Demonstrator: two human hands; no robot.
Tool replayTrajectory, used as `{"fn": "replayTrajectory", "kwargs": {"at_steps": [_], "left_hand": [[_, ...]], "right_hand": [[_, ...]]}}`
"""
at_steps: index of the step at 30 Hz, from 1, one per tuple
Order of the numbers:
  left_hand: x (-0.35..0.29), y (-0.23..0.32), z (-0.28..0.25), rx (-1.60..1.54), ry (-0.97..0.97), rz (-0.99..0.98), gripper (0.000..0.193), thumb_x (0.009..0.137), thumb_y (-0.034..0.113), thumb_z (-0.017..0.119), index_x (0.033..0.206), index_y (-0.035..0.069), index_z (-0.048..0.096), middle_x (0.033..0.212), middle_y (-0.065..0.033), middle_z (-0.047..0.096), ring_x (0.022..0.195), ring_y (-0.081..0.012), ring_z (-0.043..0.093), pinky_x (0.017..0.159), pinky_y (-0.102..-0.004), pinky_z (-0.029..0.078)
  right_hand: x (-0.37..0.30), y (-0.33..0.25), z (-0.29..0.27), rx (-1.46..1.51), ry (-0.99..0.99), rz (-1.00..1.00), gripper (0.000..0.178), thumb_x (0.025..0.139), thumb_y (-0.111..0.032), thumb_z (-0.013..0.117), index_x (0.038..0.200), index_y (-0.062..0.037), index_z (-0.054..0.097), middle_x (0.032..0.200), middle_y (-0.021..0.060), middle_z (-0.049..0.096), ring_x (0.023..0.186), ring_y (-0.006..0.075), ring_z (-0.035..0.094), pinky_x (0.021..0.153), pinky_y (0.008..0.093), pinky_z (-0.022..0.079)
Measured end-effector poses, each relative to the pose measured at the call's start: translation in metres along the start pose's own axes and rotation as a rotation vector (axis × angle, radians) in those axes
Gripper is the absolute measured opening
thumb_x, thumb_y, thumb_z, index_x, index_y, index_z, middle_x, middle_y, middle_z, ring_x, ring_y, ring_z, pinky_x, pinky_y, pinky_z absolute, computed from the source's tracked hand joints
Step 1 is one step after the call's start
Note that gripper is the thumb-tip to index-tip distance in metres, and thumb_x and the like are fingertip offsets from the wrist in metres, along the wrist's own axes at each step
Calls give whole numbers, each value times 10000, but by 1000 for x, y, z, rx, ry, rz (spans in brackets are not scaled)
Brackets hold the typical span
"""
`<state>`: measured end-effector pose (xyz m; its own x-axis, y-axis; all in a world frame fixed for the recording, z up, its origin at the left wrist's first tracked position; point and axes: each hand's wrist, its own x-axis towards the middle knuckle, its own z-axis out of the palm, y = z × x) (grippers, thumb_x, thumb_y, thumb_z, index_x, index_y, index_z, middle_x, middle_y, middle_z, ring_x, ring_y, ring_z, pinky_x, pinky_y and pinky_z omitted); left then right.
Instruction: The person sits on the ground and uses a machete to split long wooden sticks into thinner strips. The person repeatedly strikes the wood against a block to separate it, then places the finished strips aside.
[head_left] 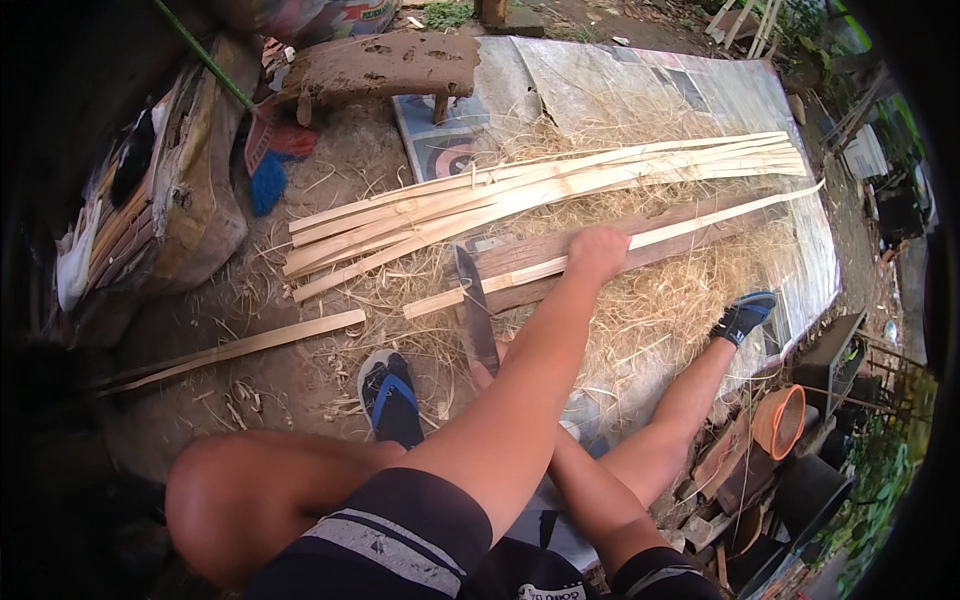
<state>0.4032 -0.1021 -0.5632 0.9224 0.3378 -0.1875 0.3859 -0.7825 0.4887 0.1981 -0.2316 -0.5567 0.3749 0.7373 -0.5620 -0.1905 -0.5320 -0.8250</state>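
Observation:
My left hand (600, 250) is closed over a long pale bamboo strip (700, 217), pressing it along a dark wooden plank (525, 250). The arms cross: my right hand (484, 376) is low, mostly hidden behind the left forearm, closed at the lower end of a large knife (480, 325). Its handle cannot be seen. The long dark blade points away from me and lies across the held strip near its left end. Beyond the plank rests a loose bundle of similar bamboo strips (540, 186), side by side.
Curly shavings (660, 310) cover the sheet (805, 245) around the plank. More strips (250, 345) lie at the left. A low bench (390, 70) stands at the far side, beside a blue-ended broom (267, 180). An orange pot (778, 422) sits among clutter at right.

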Motion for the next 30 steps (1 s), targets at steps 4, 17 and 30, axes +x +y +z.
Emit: {"fn": "replayTrajectory", "kwargs": {"at_steps": [4,17,30], "left_hand": [[2,11,2,5,76,33,468,1084,407,422,1058,73,749,1028,-118,766,967,-301,731,835,-437,588],[-13,2,-18,4,-24,-35,503,1054,492,461,1057,68,733,985,-120,751,952,-289,729,807,-432,590],[-6,13,-10,-4,31,46,434,993,493,602,1220,126,647,972,-108,742,948,-291,728,774,-429,592]], "right_hand": [[-2,-15,12,35,104,64,298,1067,-321,578,1063,-26,623,821,26,556,752,156,521,701,347,455],[-25,-13,47,-67,-151,-220,303,1020,-317,644,1181,-79,549,693,27,570,603,132,551,550,343,440],[-25,-49,30,-48,12,100,339,1064,-346,563,1217,-45,595,895,74,650,772,161,630,728,334,521]]}}
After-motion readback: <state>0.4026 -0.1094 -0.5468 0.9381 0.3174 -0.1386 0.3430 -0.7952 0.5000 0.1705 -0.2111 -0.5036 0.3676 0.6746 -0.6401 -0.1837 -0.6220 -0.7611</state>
